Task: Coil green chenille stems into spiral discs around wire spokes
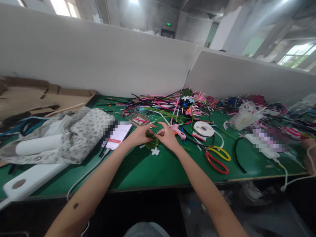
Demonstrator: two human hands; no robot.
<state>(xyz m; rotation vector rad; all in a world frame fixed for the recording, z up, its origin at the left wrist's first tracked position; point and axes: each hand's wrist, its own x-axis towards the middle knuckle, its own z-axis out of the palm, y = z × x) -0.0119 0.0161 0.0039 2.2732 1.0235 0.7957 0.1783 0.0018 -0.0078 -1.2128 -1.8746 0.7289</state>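
Both hands meet over the middle of the green table, close to its front edge. My left hand [141,134] is curled with its fingers closed on a green fuzzy piece [152,144], which hangs just below the fingertips. Beneath that piece's lower edge shows a small white flower [155,151]. Facing it, my right hand [168,135] pinches with thumb and fingertips at the upper part of the same piece. A thin pale strand shows at the pinch, too fine to name. Right beside my right hand lies a pink glue gun [178,131].
Scissors [218,158] with red and yellow handles lie right, near a white tape roll [203,128]. Pipe cleaners [158,102] heap along the back partition. At left are a phone [120,134] and a patterned cloth bag [86,131]. Another person's hand [310,153] shows far right.
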